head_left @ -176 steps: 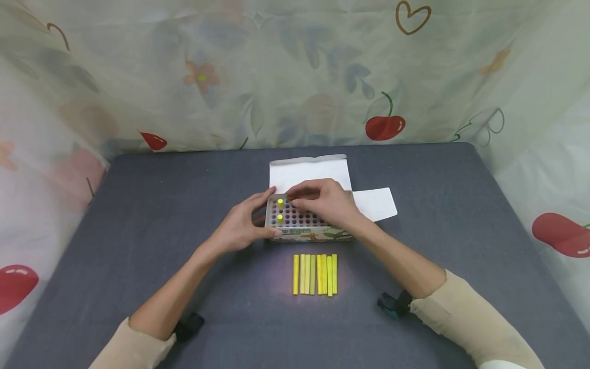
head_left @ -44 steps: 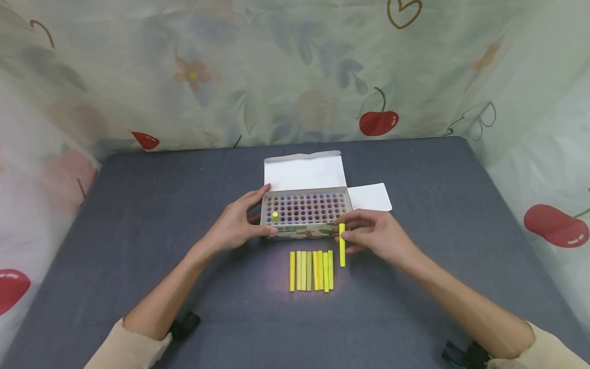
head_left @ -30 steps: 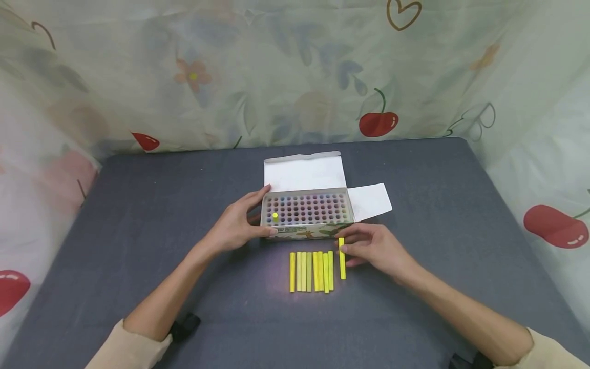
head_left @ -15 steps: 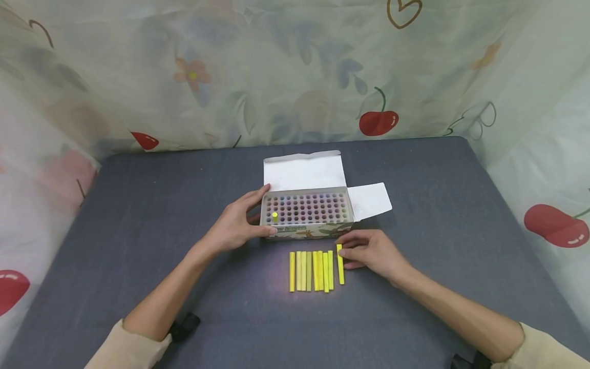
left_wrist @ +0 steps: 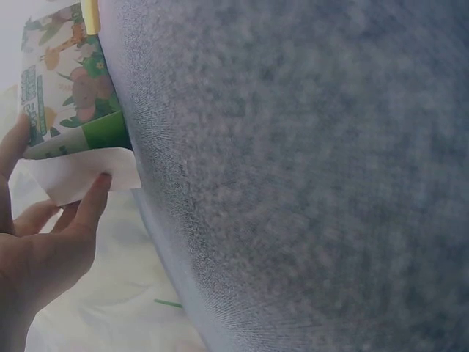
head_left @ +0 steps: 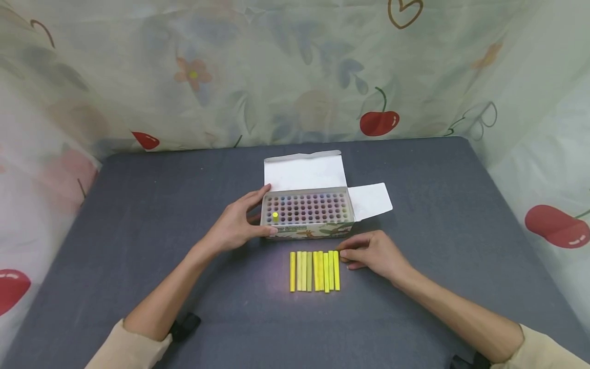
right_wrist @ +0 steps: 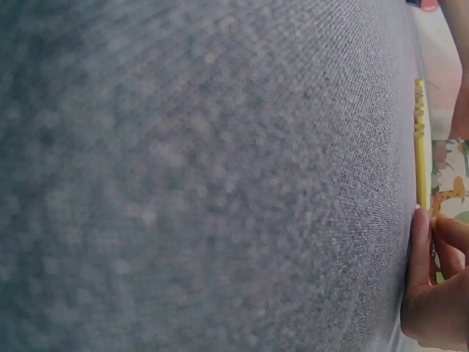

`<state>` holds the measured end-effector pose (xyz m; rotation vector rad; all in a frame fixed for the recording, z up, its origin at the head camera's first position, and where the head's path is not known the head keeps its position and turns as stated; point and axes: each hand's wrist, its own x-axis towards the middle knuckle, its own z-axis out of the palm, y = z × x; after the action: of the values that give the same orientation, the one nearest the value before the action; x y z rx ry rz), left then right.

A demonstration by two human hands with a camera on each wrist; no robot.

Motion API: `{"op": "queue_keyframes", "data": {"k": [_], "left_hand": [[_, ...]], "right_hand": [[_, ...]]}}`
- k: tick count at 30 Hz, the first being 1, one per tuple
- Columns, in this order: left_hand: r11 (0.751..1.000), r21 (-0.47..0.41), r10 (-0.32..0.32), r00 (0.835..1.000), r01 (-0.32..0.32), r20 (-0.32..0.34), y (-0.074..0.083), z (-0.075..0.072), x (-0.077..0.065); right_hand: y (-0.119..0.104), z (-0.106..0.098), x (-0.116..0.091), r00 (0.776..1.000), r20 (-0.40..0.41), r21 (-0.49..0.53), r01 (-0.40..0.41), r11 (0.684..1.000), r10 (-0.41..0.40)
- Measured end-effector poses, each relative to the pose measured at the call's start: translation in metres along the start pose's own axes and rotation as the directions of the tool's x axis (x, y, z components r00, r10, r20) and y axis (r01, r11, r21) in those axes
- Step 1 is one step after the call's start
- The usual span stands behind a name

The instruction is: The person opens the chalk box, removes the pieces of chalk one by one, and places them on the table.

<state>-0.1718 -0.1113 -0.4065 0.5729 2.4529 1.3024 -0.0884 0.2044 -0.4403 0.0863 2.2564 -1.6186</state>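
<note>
My left hand (head_left: 237, 223) grips the left end of an open patterned chalk box (head_left: 313, 231), thumb on its front wall and fingers round the far side. One yellow chalk stick (head_left: 275, 216) stands upright in the box's holed tray (head_left: 309, 207), near the left. In front of the box lies a row of several yellow chalk sticks (head_left: 320, 271), side by side. The fingertips of my right hand (head_left: 375, 256) touch the upper right side of the end chalk stick (head_left: 337, 274), which lies flat. In the left wrist view, the left fingers touch a white side flap (left_wrist: 80, 176).
The box's white lid (head_left: 304, 171) is folded back, and a white flap (head_left: 370, 201) sticks out at its right. Dark grey cloth (head_left: 258, 328) covers the table. A patterned curtain (head_left: 276, 72) hangs behind it.
My right hand has left the box and brought a chalk stick down to the row's right end, its fingers now at the stick's side. The tray shows one stick instead of two. The left hand stays.
</note>
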Motion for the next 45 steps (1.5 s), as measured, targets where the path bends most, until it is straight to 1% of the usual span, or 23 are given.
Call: {"op": "queue_keyframes", "data": {"k": [6, 10, 15, 20, 24, 29, 32, 35, 39, 45], "left_hand": [[1.0, 0.004, -0.009, 1.0, 0.009, -0.001, 0.0, 0.0, 0.0], [1.0, -0.002, -0.006, 1.0, 0.006, 0.0, 0.0, 0.0, 0.0], [1.0, -0.008, 0.0, 1.0, 0.0, 0.001, 0.0, 0.0, 0.0], [1.0, -0.014, -0.002, 1.0, 0.002, -0.001, 0.0, 0.0, 0.001], [1.0, -0.027, -0.008, 1.0, 0.008, 0.002, -0.001, 0.0, 0.001], [0.999, -0.04, 0.003, 1.0, -0.003, 0.003, -0.001, 0.0, 0.001], [0.999, -0.044, -0.003, 1.0, 0.003, -0.001, 0.0, 0.0, 0.0], [0.999, -0.051, 0.0, 1.0, 0.0, -0.001, 0.0, 0.0, -0.001], [0.998, -0.063, -0.005, 1.0, 0.005, 0.004, 0.001, 0.0, -0.001], [0.996, -0.088, -0.024, 1.0, 0.024, 0.007, 0.0, 0.0, 0.001]], "right_hand": [[-0.002, -0.002, 0.001, 0.999, 0.036, 0.032, 0.03, 0.999, -0.031], [-0.005, -0.005, 0.002, 0.993, 0.094, 0.071, 0.07, 0.995, -0.076], [-0.014, -0.01, 0.003, 0.969, 0.18, 0.102, 0.154, 0.983, -0.171], [-0.027, -0.011, 0.006, 0.942, 0.234, 0.094, 0.223, 0.97, -0.239], [-0.038, -0.01, 0.007, 0.934, 0.241, 0.07, 0.254, 0.965, -0.264], [-0.049, -0.008, 0.01, 0.927, 0.233, 0.097, 0.28, 0.955, -0.295], [-0.054, -0.005, 0.011, 0.923, 0.233, 0.119, 0.286, 0.951, -0.307], [-0.058, -0.002, 0.014, 0.92, 0.234, 0.129, 0.291, 0.948, -0.314], [-0.063, 0.0, 0.02, 0.915, 0.22, 0.103, 0.322, 0.941, -0.338], [-0.073, 0.002, 0.029, 0.908, 0.21, 0.111, 0.347, 0.931, -0.363]]}}
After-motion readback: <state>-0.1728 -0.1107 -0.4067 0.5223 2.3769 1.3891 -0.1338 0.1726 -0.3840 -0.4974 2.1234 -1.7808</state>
